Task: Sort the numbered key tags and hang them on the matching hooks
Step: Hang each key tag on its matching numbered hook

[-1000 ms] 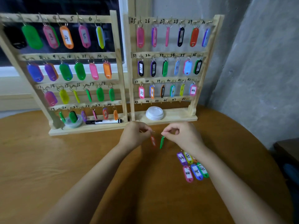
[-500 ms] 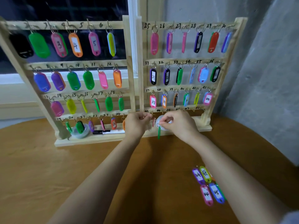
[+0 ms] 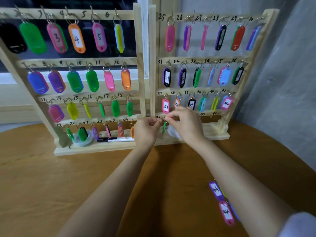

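Thumb and forefinger of the right hand point(image 3: 187, 124) close in a tight grip on the small metal ring of a green plastic key tag point(image 3: 164, 128). The left hand point(image 3: 147, 130) meets it from the other side, its fingers curled and its fingertips pinched at the same ring. The tag hangs straight down between the two hands, a sliver of red along its left edge, at the left end of the bottom rail of the right-hand pale wooden hook rack point(image 3: 218, 135), just beside the handwritten 43. Behind the right hand, a white round lid point(image 3: 172, 133) sits on the rack's base. A second pale wooden hook rack point(image 3: 94, 149) stands touching it on the left, hung with coloured tags, with a roll of clear tape point(image 3: 83, 141) and a black-and-white marker pen point(image 3: 118, 139) on its base. On the brown wooden table point(image 3: 51, 185), near the right forearm, lie loose tags, among them a purple tag marked 44 point(image 3: 215, 190) and a pink tag marked 44 point(image 3: 226, 213).
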{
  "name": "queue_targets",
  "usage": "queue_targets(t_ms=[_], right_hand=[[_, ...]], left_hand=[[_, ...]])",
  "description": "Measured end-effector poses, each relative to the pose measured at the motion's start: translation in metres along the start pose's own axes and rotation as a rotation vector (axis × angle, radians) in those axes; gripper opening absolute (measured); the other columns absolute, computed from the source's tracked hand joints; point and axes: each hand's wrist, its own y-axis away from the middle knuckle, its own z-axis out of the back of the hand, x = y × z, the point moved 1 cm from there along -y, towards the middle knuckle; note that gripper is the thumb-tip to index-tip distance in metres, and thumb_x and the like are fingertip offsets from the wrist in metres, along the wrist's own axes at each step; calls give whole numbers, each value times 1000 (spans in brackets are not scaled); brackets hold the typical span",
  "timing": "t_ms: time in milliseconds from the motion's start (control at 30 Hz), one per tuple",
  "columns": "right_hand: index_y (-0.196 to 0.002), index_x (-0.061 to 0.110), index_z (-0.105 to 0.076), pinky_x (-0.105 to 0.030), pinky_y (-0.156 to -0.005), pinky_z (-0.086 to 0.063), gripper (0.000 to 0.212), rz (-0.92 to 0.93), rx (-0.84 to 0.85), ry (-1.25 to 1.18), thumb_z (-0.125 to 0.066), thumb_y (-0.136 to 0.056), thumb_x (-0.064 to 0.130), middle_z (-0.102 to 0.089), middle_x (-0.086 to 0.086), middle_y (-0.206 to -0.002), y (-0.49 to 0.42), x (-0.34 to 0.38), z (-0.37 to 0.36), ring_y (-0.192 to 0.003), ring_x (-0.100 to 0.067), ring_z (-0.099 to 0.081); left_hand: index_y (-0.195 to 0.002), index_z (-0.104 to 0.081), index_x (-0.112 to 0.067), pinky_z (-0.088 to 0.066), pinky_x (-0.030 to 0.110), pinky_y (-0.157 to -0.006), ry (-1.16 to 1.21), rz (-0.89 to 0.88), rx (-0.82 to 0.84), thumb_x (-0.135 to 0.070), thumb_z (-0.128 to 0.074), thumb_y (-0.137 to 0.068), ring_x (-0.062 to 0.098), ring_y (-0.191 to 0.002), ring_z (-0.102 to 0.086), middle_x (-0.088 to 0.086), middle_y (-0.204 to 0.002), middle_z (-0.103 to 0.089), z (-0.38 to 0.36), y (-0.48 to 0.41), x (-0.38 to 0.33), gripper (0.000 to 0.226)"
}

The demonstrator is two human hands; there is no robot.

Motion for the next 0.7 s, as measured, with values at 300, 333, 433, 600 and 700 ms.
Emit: queue_targets(t_ms=[300, 333, 433, 600, 700], right_hand=[[-98, 26, -75, -26, -67, -31, 14, -10, 6, 191, -66, -88, 30, -65, 7, -100, 5, 1, -7, -100, -21, -48], [-102, 26, -74, -26, -68, -31, 16, 2, 5, 184, -67, -88, 29, -65, 8, -104, 8, 0, -4, -101, -20, -48], [-107, 24, -72, -24, -69, -30, 20, 58, -2, 151, -66, -88, 28, -63, 10, -107, 19, -1, 5, -104, -17, -45], [-102, 25, -73, -26, -67, -30, 16, 58, 36, 110, -67, -88, 26, -65, 11, -106, 57, -7, 27, -99, -15, -46], [-99, 28, -73, -26, -69, -34, 14, 26, 95, 126, -68, -86, 30, -65, 13, -104, 89, -18, 42, -103, -13, -49]], left_hand=[[-88, -74, -17, -41, 21, -53, -129, -94, 31, -21, -66, -88, 5, -55, -48, -7, -60, -56, 15, 12, 7, 8], [-88, -73, -17, -37, 19, -49, -141, -105, 37, -21, -67, -88, 5, -53, -47, -7, -58, -54, 18, 15, 8, 8], [-92, -75, -16, -33, 25, -51, -156, -111, 74, -24, -67, -87, 9, -51, -44, -5, -56, -50, 21, 24, 9, 12], [-96, -73, -20, -37, 21, -54, -191, -128, 160, -28, -69, -87, 5, -56, -50, -10, -60, -52, 20, 55, 6, 12], [-96, -73, -25, -44, 25, -61, -195, -103, 240, -31, -70, -85, 8, -67, -55, -7, -71, -59, 13, 75, 8, 13]])
